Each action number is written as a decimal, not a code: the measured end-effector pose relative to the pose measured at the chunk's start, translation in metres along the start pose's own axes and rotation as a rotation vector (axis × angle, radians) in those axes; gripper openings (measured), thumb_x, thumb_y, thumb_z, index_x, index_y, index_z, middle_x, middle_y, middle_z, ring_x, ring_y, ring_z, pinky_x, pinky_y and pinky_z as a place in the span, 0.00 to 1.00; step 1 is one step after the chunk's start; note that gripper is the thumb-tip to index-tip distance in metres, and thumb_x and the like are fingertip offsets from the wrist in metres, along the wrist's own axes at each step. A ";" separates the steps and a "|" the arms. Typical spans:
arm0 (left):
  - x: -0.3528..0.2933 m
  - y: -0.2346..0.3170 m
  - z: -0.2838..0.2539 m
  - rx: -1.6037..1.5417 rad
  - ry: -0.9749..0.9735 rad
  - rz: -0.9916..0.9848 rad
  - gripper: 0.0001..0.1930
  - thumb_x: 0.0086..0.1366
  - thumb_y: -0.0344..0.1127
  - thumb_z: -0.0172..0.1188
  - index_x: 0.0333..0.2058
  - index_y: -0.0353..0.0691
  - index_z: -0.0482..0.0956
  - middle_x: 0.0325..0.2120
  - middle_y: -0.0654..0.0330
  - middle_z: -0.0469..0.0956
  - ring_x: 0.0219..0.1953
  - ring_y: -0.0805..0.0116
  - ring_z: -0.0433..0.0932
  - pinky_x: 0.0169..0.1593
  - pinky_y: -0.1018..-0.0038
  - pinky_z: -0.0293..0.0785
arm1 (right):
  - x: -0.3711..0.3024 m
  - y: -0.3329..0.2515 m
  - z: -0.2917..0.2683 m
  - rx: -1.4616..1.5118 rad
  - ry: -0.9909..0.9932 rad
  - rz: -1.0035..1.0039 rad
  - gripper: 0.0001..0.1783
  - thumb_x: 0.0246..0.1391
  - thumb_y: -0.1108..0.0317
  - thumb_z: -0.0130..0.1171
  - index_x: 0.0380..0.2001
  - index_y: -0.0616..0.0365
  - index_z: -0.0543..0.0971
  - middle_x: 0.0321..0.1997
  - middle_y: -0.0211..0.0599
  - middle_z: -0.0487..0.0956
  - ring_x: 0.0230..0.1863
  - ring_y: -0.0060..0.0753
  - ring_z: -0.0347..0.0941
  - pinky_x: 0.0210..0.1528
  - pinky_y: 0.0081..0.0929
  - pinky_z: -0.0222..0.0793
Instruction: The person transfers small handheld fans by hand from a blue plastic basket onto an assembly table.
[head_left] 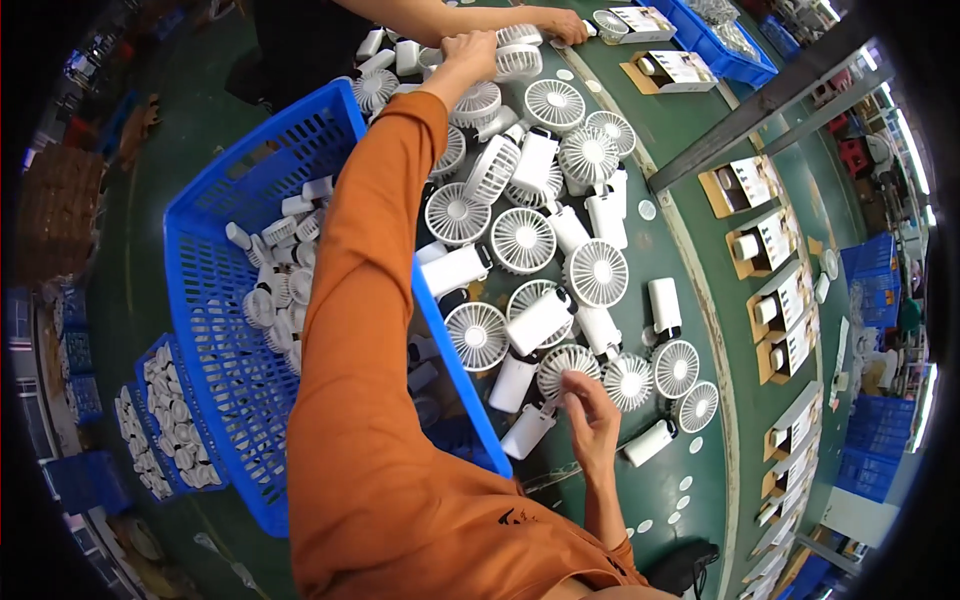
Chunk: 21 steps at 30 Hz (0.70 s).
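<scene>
Green surface [655, 480] carries nearly everything. Against its edge leans a blue basket [458, 370] with fans inside, probably kept there to be within easy reach. Open boxes [778, 243] stand in a row along the far side, likely to keep them accessible. White fans [523, 240] lie heaped between basket and boxes. At the heap's top, the left hand [468, 58] is curled closed on a tilted fan [519, 64], perhaps for a sure hold; knuckles hide the grip. The right hand [592, 418] is loosely spread beside a lower fan [568, 368]; contact is unclear. The orange sleeve [355, 330] covers part of the basket, and a co-worker's body is cut off above.
</scene>
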<state>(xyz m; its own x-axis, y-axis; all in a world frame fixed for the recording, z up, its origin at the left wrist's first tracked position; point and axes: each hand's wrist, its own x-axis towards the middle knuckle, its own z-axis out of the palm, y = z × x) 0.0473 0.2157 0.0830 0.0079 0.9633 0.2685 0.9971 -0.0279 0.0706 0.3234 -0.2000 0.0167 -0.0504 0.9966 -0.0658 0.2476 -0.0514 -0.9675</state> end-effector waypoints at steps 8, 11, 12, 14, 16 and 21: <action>-0.009 -0.004 0.048 -0.004 0.416 0.004 0.17 0.48 0.32 0.58 0.40 0.46 0.74 0.42 0.57 0.72 0.46 0.57 0.70 0.50 0.54 0.57 | 0.010 0.001 -0.002 0.060 -0.022 0.074 0.11 0.52 0.79 0.47 0.39 0.66 0.74 0.37 0.36 0.74 0.33 0.21 0.70 0.36 0.18 0.67; -0.084 -0.017 0.028 -0.325 0.640 0.149 0.19 0.47 0.33 0.60 0.41 0.42 0.73 0.43 0.56 0.71 0.46 0.57 0.69 0.51 0.61 0.60 | 0.009 -0.005 0.001 -0.057 -0.014 0.019 0.11 0.52 0.78 0.47 0.39 0.66 0.74 0.35 0.36 0.75 0.33 0.22 0.71 0.36 0.18 0.68; -0.122 -0.028 0.019 -0.372 0.613 0.169 0.16 0.48 0.33 0.59 0.39 0.41 0.73 0.42 0.56 0.71 0.45 0.57 0.69 0.50 0.63 0.61 | 0.010 -0.003 0.004 -0.077 -0.036 -0.004 0.11 0.52 0.78 0.48 0.39 0.65 0.74 0.35 0.36 0.75 0.34 0.22 0.72 0.37 0.18 0.68; -0.205 -0.039 0.008 -0.465 0.474 0.212 0.13 0.49 0.33 0.58 0.36 0.40 0.74 0.42 0.56 0.71 0.45 0.55 0.69 0.49 0.64 0.62 | 0.013 -0.013 0.008 -0.117 -0.082 -0.027 0.11 0.51 0.77 0.48 0.40 0.65 0.74 0.36 0.37 0.76 0.35 0.24 0.72 0.38 0.19 0.68; -0.291 -0.040 -0.012 -0.502 0.248 0.209 0.13 0.50 0.35 0.59 0.36 0.39 0.74 0.43 0.55 0.71 0.47 0.55 0.68 0.50 0.63 0.62 | 0.012 -0.020 0.014 -0.139 -0.117 -0.068 0.12 0.51 0.77 0.49 0.40 0.65 0.73 0.37 0.37 0.76 0.37 0.25 0.72 0.40 0.20 0.67; -0.489 -0.060 -0.074 -0.542 -0.148 -0.204 0.21 0.49 0.43 0.63 0.38 0.36 0.74 0.43 0.51 0.72 0.46 0.53 0.70 0.49 0.65 0.65 | 0.016 -0.026 0.064 -0.334 -0.253 -0.398 0.25 0.46 0.70 0.58 0.50 0.58 0.66 0.49 0.50 0.67 0.50 0.48 0.64 0.50 0.34 0.62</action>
<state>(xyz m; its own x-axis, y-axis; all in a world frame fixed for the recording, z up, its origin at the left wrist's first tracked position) -0.0218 -0.2734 0.0183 -0.1306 0.9894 0.0638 0.7994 0.0670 0.5970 0.2544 -0.1866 0.0257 -0.4218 0.8862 0.1916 0.4525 0.3889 -0.8025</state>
